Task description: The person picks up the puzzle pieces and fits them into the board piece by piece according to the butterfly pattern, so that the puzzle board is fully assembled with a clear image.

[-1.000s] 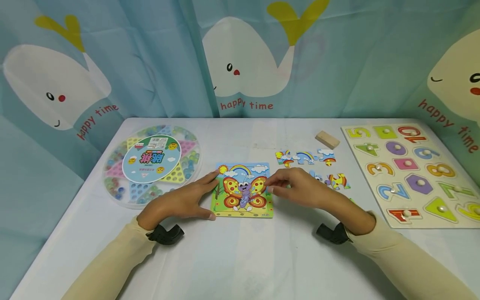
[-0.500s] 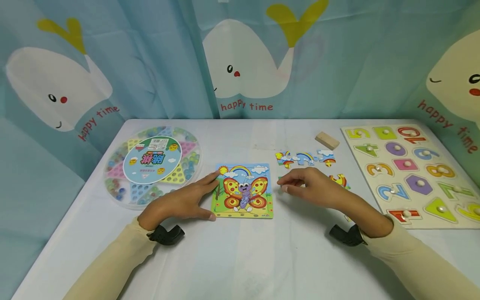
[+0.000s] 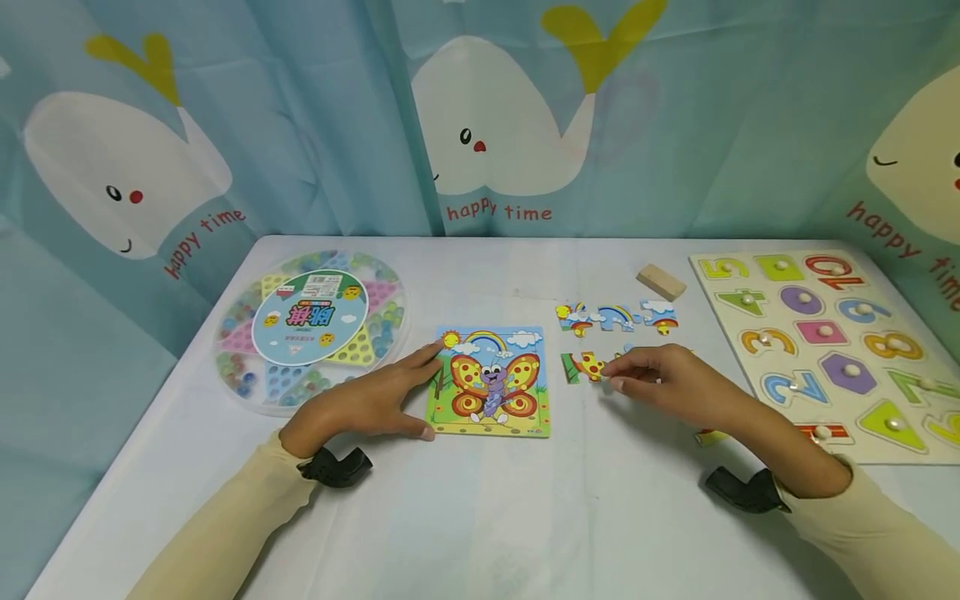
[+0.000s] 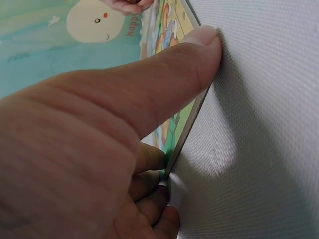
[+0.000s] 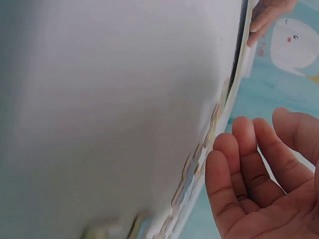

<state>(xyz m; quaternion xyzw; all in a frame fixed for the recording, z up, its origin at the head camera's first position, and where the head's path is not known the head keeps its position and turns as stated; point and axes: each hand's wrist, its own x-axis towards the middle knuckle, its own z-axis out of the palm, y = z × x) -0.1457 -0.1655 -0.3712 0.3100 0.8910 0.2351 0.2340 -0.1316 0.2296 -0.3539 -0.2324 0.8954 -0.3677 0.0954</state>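
Observation:
A square butterfly jigsaw board (image 3: 489, 432) lies flat on the white cloth. My left hand (image 3: 375, 398) rests at its left side; its thumb touches the lower left corner and its fingertips the upper left edge, as the left wrist view shows along the board's edge (image 4: 187, 122). To the right, my right hand (image 3: 667, 383) hovers with loosely bent fingers by a green-and-yellow jigsaw piece (image 3: 583, 367). In the right wrist view nothing shows between its thumb and fingers (image 5: 227, 184). Other pieces behind this hand are partly hidden.
Sky and rainbow jigsaw pieces (image 3: 617, 317) lie in a row behind the right hand. A small wooden block (image 3: 661, 282) sits farther back. A number-and-shape peg board (image 3: 780, 346) is at right, a round Chinese checkers set (image 3: 311, 321) at left. A whale-print curtain (image 3: 337, 125) hangs behind.
My right hand has moved right, away from the board's right edge and over the loose pieces, uncovering the green-and-yellow one. The left hand has stayed at the board.

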